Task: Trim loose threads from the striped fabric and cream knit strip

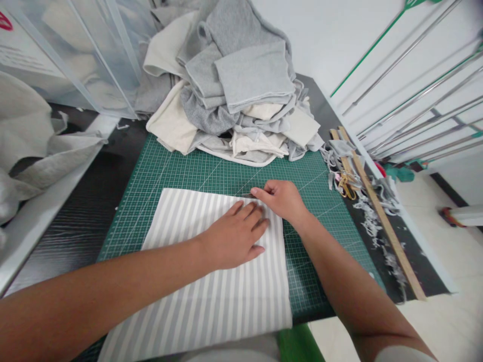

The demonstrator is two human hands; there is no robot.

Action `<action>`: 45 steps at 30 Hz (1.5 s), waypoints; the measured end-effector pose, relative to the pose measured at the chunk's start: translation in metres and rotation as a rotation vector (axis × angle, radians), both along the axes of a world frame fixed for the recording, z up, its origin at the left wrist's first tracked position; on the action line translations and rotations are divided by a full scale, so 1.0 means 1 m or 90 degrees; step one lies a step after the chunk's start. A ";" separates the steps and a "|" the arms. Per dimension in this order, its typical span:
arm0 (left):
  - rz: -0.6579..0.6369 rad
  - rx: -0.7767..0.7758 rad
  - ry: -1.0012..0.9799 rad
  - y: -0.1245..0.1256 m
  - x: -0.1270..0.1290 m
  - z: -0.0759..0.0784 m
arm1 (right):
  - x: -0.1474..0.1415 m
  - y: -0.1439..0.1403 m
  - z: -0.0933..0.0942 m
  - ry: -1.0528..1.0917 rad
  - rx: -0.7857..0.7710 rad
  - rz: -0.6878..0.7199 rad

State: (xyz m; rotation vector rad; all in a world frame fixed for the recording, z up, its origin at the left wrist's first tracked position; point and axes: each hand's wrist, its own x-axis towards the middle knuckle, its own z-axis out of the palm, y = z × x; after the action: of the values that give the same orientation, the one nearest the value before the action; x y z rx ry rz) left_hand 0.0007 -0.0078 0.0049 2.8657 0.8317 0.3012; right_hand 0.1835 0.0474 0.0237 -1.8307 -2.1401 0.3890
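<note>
A piece of grey-and-white striped fabric (pixel 211 296) lies on a green cutting mat (pixel 130 221), its near edge reaching down towards my body. Spread flat with fingers apart, my left hand (pixel 239 236) rests on the fabric close to its far edge. My right hand (pixel 281 198) is closed at the far right corner, thumb and fingers pinching a thin, dark metal tool (pixel 247 195). The tool points left along the fabric's far edge. Its kind is hard to tell because the hand covers most of it.
A big heap of grey and cream cloth pieces (pixel 252 75) sits at the mat's far end. Right of the mat are a wooden strip (pixel 388 226), gold-handled scissors (pixel 346 186) and fabric scraps (pixel 372 221). Clear plastic bins (pixel 94 45) stand back left; poles (pixel 415 100) lean on the wall.
</note>
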 end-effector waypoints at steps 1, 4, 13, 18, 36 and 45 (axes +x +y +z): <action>0.000 0.002 -0.001 0.000 0.000 0.000 | 0.000 0.000 0.000 -0.005 -0.002 -0.001; 0.002 0.007 -0.004 0.000 0.000 -0.001 | -0.002 -0.002 0.000 -0.028 -0.008 0.000; 0.005 0.009 -0.008 0.000 0.001 -0.001 | -0.005 -0.005 -0.001 -0.094 -0.003 0.000; 0.001 0.002 -0.003 0.000 0.000 0.000 | -0.005 -0.005 0.000 -0.098 0.011 -0.002; 0.001 0.001 0.000 0.000 0.001 0.001 | -0.012 -0.006 -0.002 -0.126 0.023 0.013; -0.002 -0.003 0.006 0.001 0.000 0.002 | -0.015 -0.008 -0.001 -0.142 0.038 0.006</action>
State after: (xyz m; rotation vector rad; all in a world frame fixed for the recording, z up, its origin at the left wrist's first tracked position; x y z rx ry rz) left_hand 0.0011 -0.0064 0.0071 2.8653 0.8283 0.2850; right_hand 0.1681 0.0392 0.0229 -1.9093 -2.2788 0.1250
